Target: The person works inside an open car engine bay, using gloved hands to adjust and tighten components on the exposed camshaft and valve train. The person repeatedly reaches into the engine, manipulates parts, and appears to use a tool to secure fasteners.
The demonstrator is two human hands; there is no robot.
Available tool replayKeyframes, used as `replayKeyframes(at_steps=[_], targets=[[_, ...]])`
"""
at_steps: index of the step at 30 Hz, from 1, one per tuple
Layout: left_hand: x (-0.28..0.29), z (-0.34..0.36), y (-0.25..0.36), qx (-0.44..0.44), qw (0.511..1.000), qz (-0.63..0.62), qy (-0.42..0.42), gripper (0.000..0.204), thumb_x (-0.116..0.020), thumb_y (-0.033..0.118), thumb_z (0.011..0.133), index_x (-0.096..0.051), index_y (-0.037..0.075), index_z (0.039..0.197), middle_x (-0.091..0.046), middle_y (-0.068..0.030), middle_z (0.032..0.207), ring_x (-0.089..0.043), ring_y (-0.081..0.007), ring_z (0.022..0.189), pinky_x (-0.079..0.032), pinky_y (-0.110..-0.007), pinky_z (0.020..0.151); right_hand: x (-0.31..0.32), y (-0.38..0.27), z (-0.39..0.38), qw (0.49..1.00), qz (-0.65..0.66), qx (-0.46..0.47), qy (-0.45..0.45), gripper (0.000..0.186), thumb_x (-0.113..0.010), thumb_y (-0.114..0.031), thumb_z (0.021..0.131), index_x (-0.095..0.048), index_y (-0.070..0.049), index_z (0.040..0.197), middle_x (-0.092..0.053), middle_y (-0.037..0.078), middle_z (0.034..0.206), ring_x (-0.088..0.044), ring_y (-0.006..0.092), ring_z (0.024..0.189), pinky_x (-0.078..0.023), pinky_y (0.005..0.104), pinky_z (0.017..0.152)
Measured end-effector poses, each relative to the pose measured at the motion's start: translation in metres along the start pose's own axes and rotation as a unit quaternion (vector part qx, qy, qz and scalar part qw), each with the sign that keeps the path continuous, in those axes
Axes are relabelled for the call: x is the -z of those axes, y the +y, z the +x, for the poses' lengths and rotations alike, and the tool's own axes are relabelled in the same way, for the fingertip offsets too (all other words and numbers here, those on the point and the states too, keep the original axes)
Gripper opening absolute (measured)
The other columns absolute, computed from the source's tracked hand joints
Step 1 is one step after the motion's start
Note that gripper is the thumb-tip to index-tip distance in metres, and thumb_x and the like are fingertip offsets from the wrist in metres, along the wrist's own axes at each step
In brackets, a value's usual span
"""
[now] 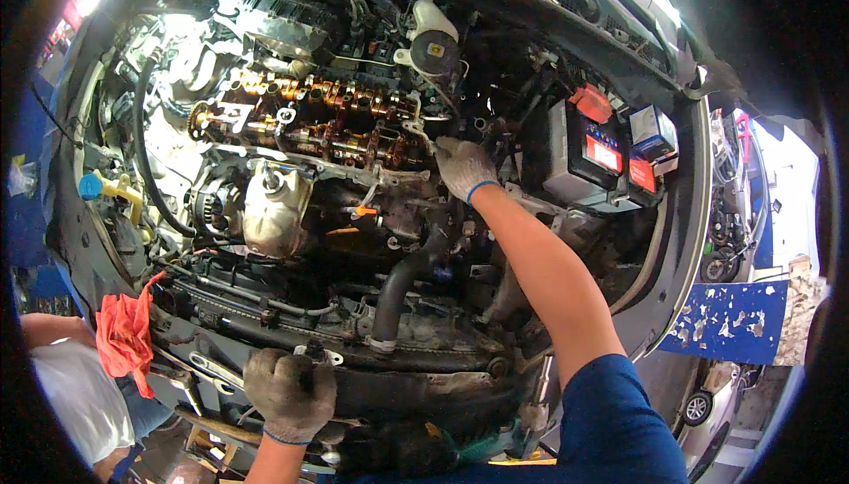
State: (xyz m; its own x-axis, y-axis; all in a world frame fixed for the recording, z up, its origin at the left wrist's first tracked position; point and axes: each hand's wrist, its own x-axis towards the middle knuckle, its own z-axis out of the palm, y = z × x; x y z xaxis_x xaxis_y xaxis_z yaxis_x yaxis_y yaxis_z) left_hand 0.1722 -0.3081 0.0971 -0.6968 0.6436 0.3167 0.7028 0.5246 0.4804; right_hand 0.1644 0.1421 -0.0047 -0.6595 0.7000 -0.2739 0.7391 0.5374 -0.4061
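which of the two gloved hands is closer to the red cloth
The left hand, lower in the picture; the right hand is farther from that cloth, up beside the exposed camshafts.

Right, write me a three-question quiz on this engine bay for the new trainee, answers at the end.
1. Which is nearer the exposed camshafts: the left grip or the right grip?

2. What colour is the cloth toward the lower left of the picture?
A. Green
B. Red
C. Yellow

3. Fill in the missing word: in the picture, the battery stands to the ____ of the camshafts.

Key:
1. The right grip; the left one is down by the front edge of the bay.
2. B
3. right
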Motion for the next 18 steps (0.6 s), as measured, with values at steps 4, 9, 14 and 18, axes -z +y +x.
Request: replayKeyframes(at_steps=[4,9,14,18], targets=[[0.000,-0.001,0.002,0.020,0.999,0.014,-0.021,0.026,-0.080,0.021,0.075,-0.058,0.012,0.085,-0.055,-0.0141,0.087,-0.057,-0.0400,0.081,-0.043,-0.052,0.068,0.003,0.008,0.009,0.994,-0.087,0.071,-0.014,0.031,-0.051,-0.032,0.107,-0.072,-0.019,0.125,-0.074,0.018,0.123,-0.070,0.0438,0.111,-0.058,0.0518,0.096],[0.000,0.000,0.006,0.022,0.999,0.026,-0.004,0.022,-0.077,0.017,0.074,-0.058,0.013,0.084,-0.054,-0.0131,0.085,-0.057,-0.0381,0.076,-0.043,-0.051,0.065,0.004,-0.005,0.018,0.992,-0.085,0.093,0.013,0.031,-0.061,-0.034,0.103,-0.077,-0.018,0.124,-0.077,0.016,0.116,-0.072,0.0409,0.105,-0.057,0.0487,0.093],[0.001,0.001,0.006,0.021,0.999,0.028,-0.004,0.021,-0.078,0.017,0.075,-0.060,0.012,0.083,-0.055,-0.0131,0.084,-0.056,-0.0371,0.077,-0.043,-0.050,0.065,-0.001,-0.005,0.026,0.994,-0.034,0.102,0.009,0.029,-0.060,-0.035,0.101,-0.077,-0.016,0.117,-0.076,0.019,0.113,-0.070,0.0441,0.104,-0.057,0.0503,0.089],[0.000,0.001,0.007,0.033,0.999,0.021,-0.017,0.021,-0.079,0.018,0.075,-0.059,0.012,0.082,-0.054,-0.0125,0.084,-0.057,-0.0370,0.078,-0.043,-0.049,0.065,-0.003,-0.002,0.028,0.995,-0.055,0.076,-0.015,0.034,-0.059,-0.036,0.103,-0.077,-0.017,0.125,-0.076,0.017,0.119,-0.071,0.0420,0.108,-0.057,0.0480,0.095]])
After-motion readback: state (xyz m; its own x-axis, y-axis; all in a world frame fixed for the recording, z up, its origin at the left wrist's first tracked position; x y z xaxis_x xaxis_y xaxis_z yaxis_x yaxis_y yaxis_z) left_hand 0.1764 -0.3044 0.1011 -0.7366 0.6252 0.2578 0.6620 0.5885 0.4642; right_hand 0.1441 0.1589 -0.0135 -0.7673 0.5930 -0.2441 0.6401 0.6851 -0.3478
